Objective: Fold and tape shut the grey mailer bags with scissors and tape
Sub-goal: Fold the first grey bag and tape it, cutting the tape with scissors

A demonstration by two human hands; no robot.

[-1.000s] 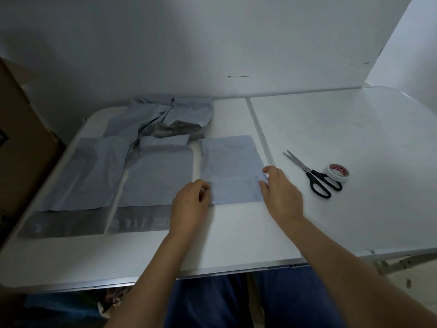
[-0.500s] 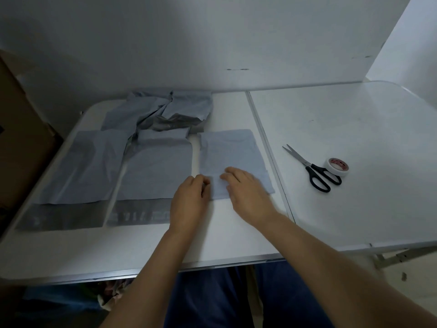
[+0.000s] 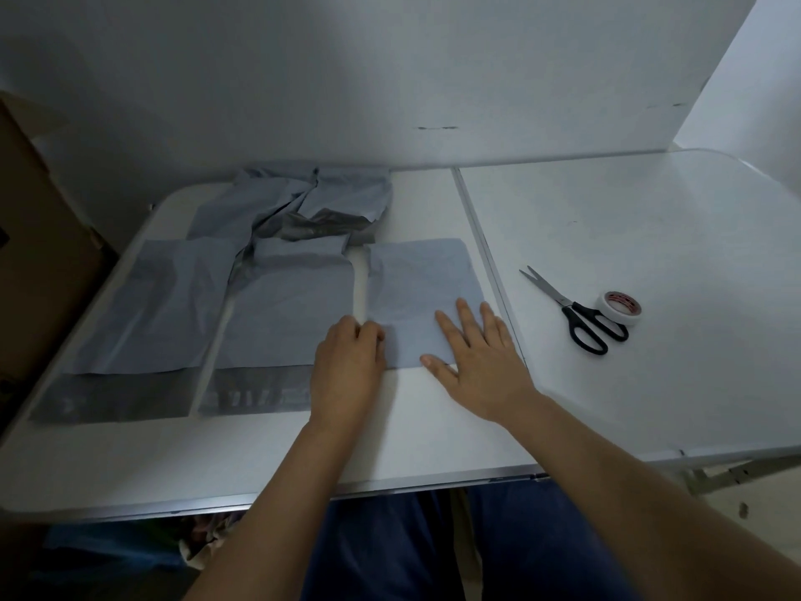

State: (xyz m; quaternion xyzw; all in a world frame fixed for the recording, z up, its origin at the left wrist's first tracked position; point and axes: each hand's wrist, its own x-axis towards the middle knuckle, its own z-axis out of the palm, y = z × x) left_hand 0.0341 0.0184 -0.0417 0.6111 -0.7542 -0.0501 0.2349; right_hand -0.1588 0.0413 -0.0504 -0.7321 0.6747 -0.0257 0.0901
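Note:
A folded grey mailer bag [image 3: 418, 284] lies flat near the table's centre seam. My left hand [image 3: 349, 364] presses its lower left corner with curled fingers. My right hand [image 3: 474, 357] lies flat, fingers spread, on the bag's lower right part. Two more grey mailer bags [image 3: 286, 314] [image 3: 151, 305] lie to the left with their dark flaps open toward me. Black-handled scissors [image 3: 576, 316] and a white tape roll [image 3: 620, 306] rest on the right half of the table, apart from both hands.
A crumpled heap of grey bags [image 3: 303, 201] sits at the back left of the white folding table [image 3: 650, 236]. A brown cardboard box [image 3: 39, 262] stands beyond the left edge. A white wall rises directly behind the table.
My right hand slid from the bag's right edge to its middle, then back rightward, and now lies flat with spread fingers. My left hand stayed on the lower left corner.

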